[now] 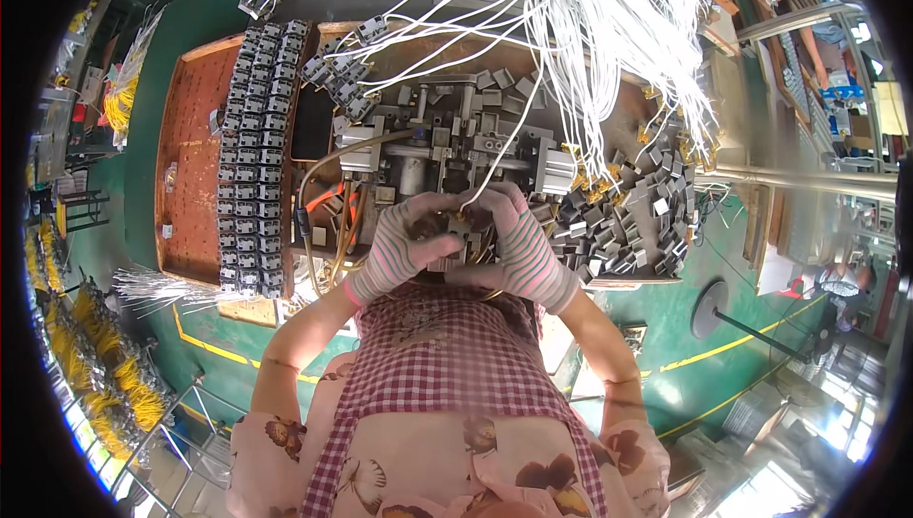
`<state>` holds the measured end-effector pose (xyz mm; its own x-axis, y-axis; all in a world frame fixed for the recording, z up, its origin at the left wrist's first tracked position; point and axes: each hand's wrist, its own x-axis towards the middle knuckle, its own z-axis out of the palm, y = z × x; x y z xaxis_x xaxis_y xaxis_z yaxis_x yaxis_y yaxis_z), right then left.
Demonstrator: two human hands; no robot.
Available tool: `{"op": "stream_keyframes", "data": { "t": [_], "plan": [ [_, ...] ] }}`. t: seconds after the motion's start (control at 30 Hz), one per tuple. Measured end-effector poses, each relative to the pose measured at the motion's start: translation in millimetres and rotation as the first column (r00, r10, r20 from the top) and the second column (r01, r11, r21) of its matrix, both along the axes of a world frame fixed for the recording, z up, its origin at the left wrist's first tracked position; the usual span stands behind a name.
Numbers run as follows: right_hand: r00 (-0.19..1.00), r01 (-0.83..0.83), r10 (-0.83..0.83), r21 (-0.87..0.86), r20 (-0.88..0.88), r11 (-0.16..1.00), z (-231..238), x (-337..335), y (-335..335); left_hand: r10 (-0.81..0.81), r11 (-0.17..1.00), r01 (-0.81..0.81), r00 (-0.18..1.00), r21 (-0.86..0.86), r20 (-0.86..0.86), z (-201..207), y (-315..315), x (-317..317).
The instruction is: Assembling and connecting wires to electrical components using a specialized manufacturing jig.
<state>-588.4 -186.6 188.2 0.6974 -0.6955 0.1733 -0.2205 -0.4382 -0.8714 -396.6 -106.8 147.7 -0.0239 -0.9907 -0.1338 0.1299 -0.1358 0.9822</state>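
Note:
Both my hands wear striped knit gloves and meet close in front of me, at the near edge of a metal fixture (412,175). My left hand (390,256) is curled, its fingers closed round something small and dark that they mostly hide. Opposite it, my right hand (525,250) is bent inward, its fingertips closed at the end of a white wire (501,158). That wire curves down from a large bundle of white wires (580,42) and ends between my hands, by a small dark part I cannot make out clearly.
On the left, a wooden tray (193,152) holds rows of grey-black blocks (252,161). More wired blocks (342,76) lie at the tray's far corner. Many loose grey blocks (632,218) are piled to the right, beside brass terminals (597,175). A brown hose (328,161) loops left of the fixture.

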Motion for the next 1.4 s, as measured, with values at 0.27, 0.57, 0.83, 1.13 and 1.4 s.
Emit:
{"op": "stream_keyframes", "data": {
  "t": [0.27,0.57,0.83,1.13,1.4],
  "plan": [
    [0.978,-0.008,-0.074,-0.394,-0.194,0.919,-18.7,10.7,-30.8,-0.019,0.962,0.033,0.998,0.27,-0.054,-4.7,-31.4,6.7],
    [0.931,-0.067,-0.117,-0.477,-0.345,0.876,-12.3,15.2,-44.9,0.313,0.928,-0.109,0.746,-0.356,0.588,27.5,-28.5,19.2],
    [0.919,-0.071,-0.13,-0.481,-0.373,0.874,-12.9,24.2,-49.9,0.01,0.838,0.51,0.337,-0.192,0.942,13.9,-34.0,33.1],
    [0.885,0.012,-0.161,-0.323,-0.437,0.946,-46.0,30.9,-57.0,-0.018,0.753,0.64,0.249,-0.15,0.968,-26.1,-56.6,41.9],
    [0.916,0.044,-0.196,-0.399,-0.35,0.916,-17.2,32.6,-49.7,-0.007,0.744,0.655,0.205,-0.132,0.979,-19.7,-55.4,45.3]
  ]
}}
